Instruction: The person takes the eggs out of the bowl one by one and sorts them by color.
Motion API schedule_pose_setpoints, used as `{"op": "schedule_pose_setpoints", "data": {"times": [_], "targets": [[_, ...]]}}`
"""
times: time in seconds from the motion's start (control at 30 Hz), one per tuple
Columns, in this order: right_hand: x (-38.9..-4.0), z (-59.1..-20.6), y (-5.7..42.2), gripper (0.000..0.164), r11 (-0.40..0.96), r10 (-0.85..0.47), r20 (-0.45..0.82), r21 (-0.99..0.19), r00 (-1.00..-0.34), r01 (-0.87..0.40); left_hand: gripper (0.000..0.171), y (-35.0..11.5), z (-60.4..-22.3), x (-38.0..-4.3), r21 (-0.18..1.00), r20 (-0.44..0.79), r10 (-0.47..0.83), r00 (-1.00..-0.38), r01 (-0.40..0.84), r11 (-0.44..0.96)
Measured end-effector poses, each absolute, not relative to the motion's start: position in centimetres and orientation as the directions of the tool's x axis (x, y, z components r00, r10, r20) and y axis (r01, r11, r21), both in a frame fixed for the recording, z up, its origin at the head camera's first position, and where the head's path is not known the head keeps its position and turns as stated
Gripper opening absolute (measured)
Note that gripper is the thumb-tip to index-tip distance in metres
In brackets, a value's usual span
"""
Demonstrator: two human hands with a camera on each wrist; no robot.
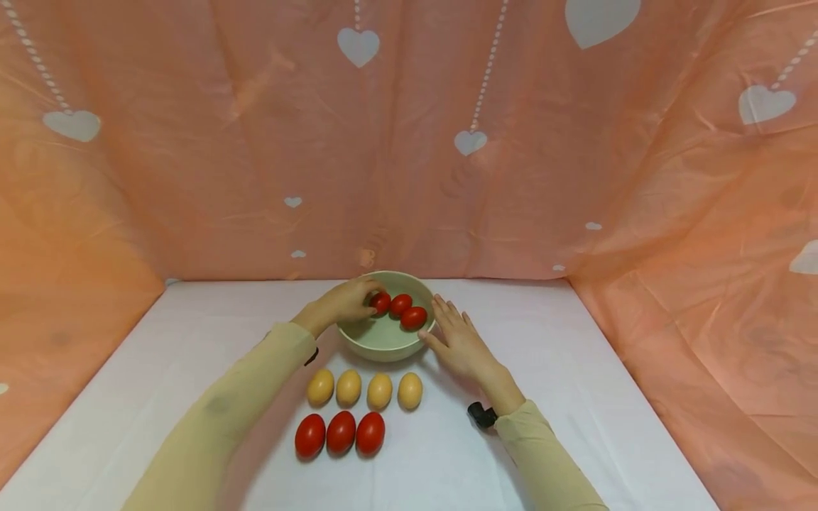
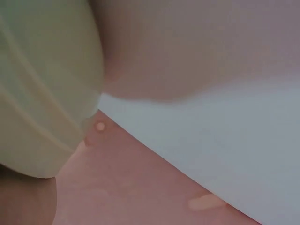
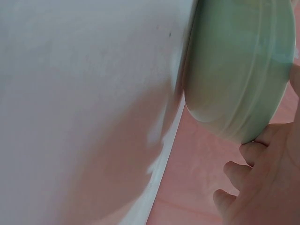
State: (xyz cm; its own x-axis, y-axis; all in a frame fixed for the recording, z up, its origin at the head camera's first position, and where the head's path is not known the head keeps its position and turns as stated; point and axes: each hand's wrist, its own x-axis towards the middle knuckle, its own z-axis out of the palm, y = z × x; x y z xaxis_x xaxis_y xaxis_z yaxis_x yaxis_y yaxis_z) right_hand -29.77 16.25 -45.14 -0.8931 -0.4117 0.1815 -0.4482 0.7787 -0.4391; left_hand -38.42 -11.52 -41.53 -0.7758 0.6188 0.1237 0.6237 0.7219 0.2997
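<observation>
the left hand (image 1: 345, 301) grips the leftmost egg (image 1: 382, 304) inside the bowl (image 1: 383, 349), thumb and fingers curled about it, with two more red eggs (image 1: 413, 318) just beside. the right hand (image 1: 463, 346), fingers extended and grasping nothing, touches the bowl's right side. nearer on the table (image 1: 441, 468) lie four yellow eggs (image 1: 348, 387) and three red ones (image 1: 341, 433), in rows.
</observation>
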Motion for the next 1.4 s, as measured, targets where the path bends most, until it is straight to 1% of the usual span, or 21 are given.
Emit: {"op": "schedule_pose_setpoints", "data": {"times": [0.27,0.47,0.77,0.9,1.4], "targets": [[-29.7,-45.2,16.1,0.079,0.781,-0.414,0.192,-0.427,-0.89,-0.456,0.05,-11.6,-42.0,-38.8,0.287,0.12,0.606,-0.786,0.612,0.737],[-29.8,-45.2,16.3,0.079,0.78,-0.416,0.194,-0.426,-0.888,-0.458,0.048,-11.4,-42.3,-39.0,0.275,0.118,0.615,-0.78,0.62,0.734],[-29.7,-45.3,16.3,0.078,0.779,-0.412,0.195,-0.432,-0.89,-0.455,0.05,-11.3,-42.7,-39.1,0.266,0.09,0.588,-0.804,0.588,0.764],[-29.7,-45.2,16.3,0.078,0.782,-0.411,0.191,-0.43,-0.892,-0.452,0.05,-11.2,-42.8,-39.1,0.253,0.096,0.586,-0.805,0.589,0.768],[-29.6,-45.1,16.2,0.078,0.772,-0.418,0.197,-0.438,-0.887,-0.46,0.046,-11.3,-42.3,-38.7,0.299,0.109,0.606,-0.788,0.607,0.736]]}}
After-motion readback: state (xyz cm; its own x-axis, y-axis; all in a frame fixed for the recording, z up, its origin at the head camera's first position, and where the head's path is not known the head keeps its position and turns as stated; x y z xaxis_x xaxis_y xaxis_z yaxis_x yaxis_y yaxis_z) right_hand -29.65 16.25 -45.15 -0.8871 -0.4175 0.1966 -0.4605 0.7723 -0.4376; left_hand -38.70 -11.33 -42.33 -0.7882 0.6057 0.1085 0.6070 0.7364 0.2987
